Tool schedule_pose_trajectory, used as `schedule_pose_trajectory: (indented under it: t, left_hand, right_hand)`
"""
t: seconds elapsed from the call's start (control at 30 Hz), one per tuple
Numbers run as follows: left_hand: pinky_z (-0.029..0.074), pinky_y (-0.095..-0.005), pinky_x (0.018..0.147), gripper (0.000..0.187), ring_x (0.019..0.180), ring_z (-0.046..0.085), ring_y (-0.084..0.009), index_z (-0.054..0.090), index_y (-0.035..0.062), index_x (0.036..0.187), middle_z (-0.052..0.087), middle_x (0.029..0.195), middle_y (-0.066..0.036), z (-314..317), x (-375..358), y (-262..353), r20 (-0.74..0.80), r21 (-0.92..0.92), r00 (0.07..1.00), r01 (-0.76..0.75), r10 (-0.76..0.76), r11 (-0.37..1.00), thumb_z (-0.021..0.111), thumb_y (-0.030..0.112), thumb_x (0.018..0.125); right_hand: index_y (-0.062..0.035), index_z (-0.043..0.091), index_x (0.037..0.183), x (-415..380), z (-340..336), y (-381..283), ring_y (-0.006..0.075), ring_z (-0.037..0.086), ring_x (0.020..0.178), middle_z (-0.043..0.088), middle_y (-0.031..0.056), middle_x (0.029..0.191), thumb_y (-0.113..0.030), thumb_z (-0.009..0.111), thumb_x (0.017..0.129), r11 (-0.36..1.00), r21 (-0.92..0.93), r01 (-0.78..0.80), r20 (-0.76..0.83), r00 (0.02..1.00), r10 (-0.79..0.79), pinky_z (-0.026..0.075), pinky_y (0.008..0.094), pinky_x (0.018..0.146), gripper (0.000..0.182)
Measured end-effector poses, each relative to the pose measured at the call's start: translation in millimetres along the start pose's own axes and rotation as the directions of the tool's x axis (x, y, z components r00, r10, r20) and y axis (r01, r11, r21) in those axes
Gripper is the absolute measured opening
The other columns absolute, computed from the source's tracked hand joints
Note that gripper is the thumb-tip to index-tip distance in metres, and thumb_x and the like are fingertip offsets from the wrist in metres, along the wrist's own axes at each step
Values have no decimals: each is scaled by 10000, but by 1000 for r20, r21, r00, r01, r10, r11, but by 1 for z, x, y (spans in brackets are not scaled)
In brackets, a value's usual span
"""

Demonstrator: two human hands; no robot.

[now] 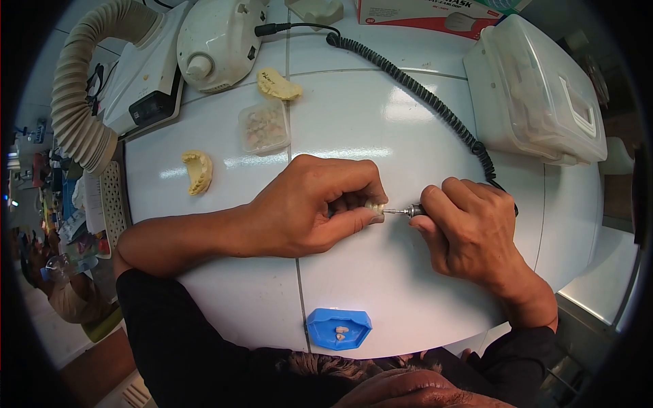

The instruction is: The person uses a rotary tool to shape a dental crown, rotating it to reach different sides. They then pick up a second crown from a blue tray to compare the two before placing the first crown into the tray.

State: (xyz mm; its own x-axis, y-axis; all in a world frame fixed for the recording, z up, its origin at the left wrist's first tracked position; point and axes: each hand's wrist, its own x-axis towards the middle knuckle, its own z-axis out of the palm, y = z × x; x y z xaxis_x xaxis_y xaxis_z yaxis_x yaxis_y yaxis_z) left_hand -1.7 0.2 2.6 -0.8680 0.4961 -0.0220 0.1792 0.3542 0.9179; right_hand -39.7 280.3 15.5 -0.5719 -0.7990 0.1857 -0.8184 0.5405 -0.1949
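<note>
My left hand point(320, 204) pinches a small tooth-coloured dental piece point(375, 207) between thumb and fingers; its exact kind is partly hidden. Wrapped around a dental handpiece point(414, 210) are the fingers of my right hand point(469, 228). The thin metal bur point(394, 211) points left and reaches the piece, at or very near its surface. From behind my right hand a coiled black cord point(415, 90) runs up to the white control unit point(221, 44). Nearer my body lies a blue tray point(320, 331) with a few small tooth-coloured pieces point(341, 332) in it.
A yellow dental cast point(197, 172) and another marked cast point(277, 85) lie at the left and back, beside a clear box point(264, 128) of small pieces. A ribbed hose point(71, 88) arches at far left. A white lidded case point(534, 95) stands at right, near a mask box point(422, 15).
</note>
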Motion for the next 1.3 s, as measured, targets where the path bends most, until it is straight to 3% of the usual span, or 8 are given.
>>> schedule_pose_trajectory:
  t: [0.47, 0.57, 0.77, 1.3]
  left_hand:
    - [582, -288, 661, 176, 754, 724, -128, 761, -24, 1115, 782, 942, -98, 1, 0, -3, -6, 1, 1000, -2, 2, 1000, 827, 42, 966]
    - [612, -291, 718, 171, 821, 767, -139, 752, -27, 1128, 796, 977, -105, -4, 1, 5, 40, 12, 998, 39, -40, 999, 809, 11, 972]
    - [652, -308, 876, 176, 996, 821, -174, 720, -24, 1161, 821, 1052, -127, 2, -1, -2, -12, -101, 1000, -14, 13, 995, 754, -61, 992]
    - [663, -310, 904, 157, 1014, 818, -179, 685, -38, 1172, 821, 1069, -135, 3, -1, -2, 9, -152, 999, 31, -30, 988, 729, -58, 1023]
  right_hand:
    - [-124, 635, 896, 1, -1, 0, 218, 569, 545, 502, 19, 703, -375, 796, 1004, 1000, 6, 14, -2, 1000, -14, 421, 385, 490, 317]
    - [-118, 635, 898, -1, 1, 1, 222, 564, 534, 503, 23, 697, -368, 781, 1020, 1000, 18, -18, -4, 1000, 19, 418, 384, 486, 314]
    - [-109, 632, 898, -1, 1, 5, 235, 566, 519, 513, 35, 685, -366, 749, 1045, 998, 64, -24, -12, 1000, 25, 422, 389, 483, 318]
    - [-108, 632, 899, -1, 0, 4, 253, 601, 520, 537, 47, 679, -389, 756, 1039, 998, 56, -6, -12, 1000, 7, 438, 398, 491, 337]
